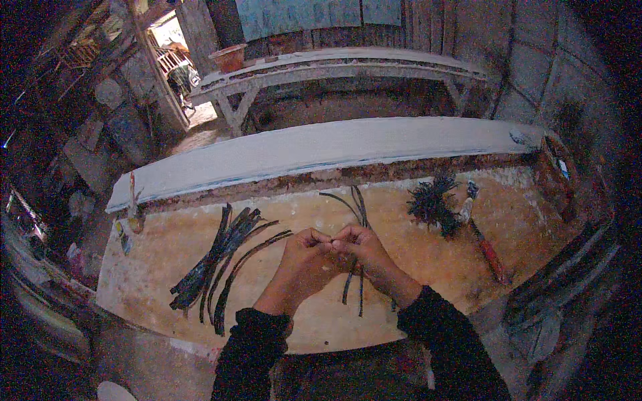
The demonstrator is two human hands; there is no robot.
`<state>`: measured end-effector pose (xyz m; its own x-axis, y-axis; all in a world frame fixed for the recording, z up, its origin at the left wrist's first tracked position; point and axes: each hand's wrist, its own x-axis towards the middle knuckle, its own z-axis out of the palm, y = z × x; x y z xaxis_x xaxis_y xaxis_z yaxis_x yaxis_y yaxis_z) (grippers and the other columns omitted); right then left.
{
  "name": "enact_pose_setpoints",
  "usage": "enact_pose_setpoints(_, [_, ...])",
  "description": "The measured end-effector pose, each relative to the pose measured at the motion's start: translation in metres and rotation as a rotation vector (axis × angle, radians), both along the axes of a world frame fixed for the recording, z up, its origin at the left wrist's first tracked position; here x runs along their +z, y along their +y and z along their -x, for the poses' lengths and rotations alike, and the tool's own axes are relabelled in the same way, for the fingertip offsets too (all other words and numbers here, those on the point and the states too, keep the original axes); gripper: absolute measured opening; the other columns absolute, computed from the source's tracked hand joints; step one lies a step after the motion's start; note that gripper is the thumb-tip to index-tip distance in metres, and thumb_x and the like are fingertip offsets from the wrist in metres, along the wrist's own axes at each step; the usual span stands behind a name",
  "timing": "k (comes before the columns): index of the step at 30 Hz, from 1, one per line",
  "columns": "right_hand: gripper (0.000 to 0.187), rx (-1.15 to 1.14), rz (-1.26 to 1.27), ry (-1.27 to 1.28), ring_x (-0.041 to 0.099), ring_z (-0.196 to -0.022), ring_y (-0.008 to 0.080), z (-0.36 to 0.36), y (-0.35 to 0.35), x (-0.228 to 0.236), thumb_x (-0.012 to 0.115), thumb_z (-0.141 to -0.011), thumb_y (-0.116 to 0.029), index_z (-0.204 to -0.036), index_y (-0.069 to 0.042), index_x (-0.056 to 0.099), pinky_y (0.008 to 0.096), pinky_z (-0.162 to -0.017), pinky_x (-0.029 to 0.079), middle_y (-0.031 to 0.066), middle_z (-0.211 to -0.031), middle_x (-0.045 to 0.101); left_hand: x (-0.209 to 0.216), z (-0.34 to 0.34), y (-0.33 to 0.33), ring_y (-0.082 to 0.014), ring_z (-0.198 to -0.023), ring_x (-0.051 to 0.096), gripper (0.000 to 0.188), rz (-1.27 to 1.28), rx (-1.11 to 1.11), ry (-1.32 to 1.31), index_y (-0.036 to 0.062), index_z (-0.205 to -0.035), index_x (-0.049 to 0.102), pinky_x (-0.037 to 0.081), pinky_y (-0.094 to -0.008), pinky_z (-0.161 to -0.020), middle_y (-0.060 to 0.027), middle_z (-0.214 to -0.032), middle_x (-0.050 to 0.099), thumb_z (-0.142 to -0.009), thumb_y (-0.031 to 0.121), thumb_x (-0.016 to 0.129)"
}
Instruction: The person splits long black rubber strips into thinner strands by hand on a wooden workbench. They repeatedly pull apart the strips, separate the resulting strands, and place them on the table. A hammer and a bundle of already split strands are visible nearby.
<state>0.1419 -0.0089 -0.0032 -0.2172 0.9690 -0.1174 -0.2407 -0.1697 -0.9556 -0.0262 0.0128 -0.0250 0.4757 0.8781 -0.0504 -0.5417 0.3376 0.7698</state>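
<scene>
My left hand (pixel 302 262) and my right hand (pixel 364 255) meet fingertip to fingertip over a worn wooden worktop (pixel 414 281). Both pinch the same few thin dark strips (pixel 360 207), which curve away beyond my fingers and hang down below them toward me. A larger bundle of dark flat strips (pixel 217 260) lies loose on the board to the left of my left hand. My sleeves are dark.
A clump of dark fibres (pixel 431 200) lies at the right, beside a red-handled tool (pixel 487 246). A long pale plank (pixel 321 150) runs along the far edge of the worktop. Behind it stands a light bench (pixel 334 67) with a reddish pot (pixel 229 57). Clutter fills the left side.
</scene>
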Motion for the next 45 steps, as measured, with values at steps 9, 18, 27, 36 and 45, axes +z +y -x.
enact_pose_setpoints(9, [0.019, 0.104, 0.083, 0.36, 0.061, -0.07, 0.0105, -0.003, 0.007, -0.012, 0.065, -0.085, -0.006, -0.099, -0.009, 0.052, 0.0225, -0.059, 0.05, 0.0007, -0.084, 0.06, 0.0, -0.007, -0.003, -0.0158, -0.08, 0.059, 0.015, -0.022, -0.131, 0.07, 0.01, -0.088, 0.054, 0.05, -0.033, -0.073, -0.004, -0.09, 0.063, -0.082, 0.009, 0.068])
enact_pose_setpoints(18, [0.025, 0.297, 0.091, 0.581, 0.058, -0.068, 0.0119, -0.007, 0.01, -0.034, 0.062, -0.081, -0.004, -0.092, -0.013, 0.042, 0.027, -0.062, 0.051, -0.0002, -0.077, 0.053, -0.013, 0.007, 0.005, -0.0085, -0.069, 0.048, 0.013, -0.121, -0.324, 0.102, 0.0171, -0.083, 0.054, 0.04, -0.0246, -0.069, 0.0082, -0.081, 0.057, -0.084, 0.024, 0.064])
enact_pose_setpoints(27, [0.019, 0.278, 0.079, 0.71, 0.055, -0.067, 0.0121, -0.006, 0.013, -0.043, 0.059, -0.086, -0.007, -0.095, -0.013, 0.043, 0.0271, -0.063, 0.051, -0.0015, -0.072, 0.049, -0.018, 0.004, -0.002, -0.013, -0.077, 0.052, 0.021, -0.059, -0.297, 0.092, 0.0153, -0.086, 0.058, 0.041, -0.0326, -0.074, 0.0054, -0.082, 0.061, -0.081, 0.034, 0.067])
enact_pose_setpoints(36, [0.023, 0.136, 0.1, 0.842, 0.056, -0.071, 0.0128, -0.014, 0.02, -0.034, 0.057, -0.093, -0.014, -0.114, -0.012, 0.048, 0.0283, -0.068, 0.053, 0.0039, -0.084, 0.055, 0.004, -0.003, 0.003, -0.0199, -0.091, 0.063, 0.018, -0.381, -0.059, 0.465, 0.0045, -0.097, 0.055, 0.052, -0.0368, -0.075, -0.0055, -0.089, 0.062, -0.084, 0.008, 0.068])
enact_pose_setpoints(45, [0.027, -0.09, -0.032, 0.424, 0.056, -0.076, 0.01, 0.003, 0.013, -0.021, 0.064, -0.09, -0.019, -0.112, -0.01, 0.052, 0.0271, -0.073, 0.053, 0.003, -0.095, 0.058, 0.007, -0.003, 0.002, -0.0167, -0.083, 0.063, 0.007, 0.029, 0.018, 0.121, 0.0018, -0.094, 0.058, 0.052, -0.0329, -0.073, -0.0068, -0.088, 0.063, -0.088, 0.005, 0.062])
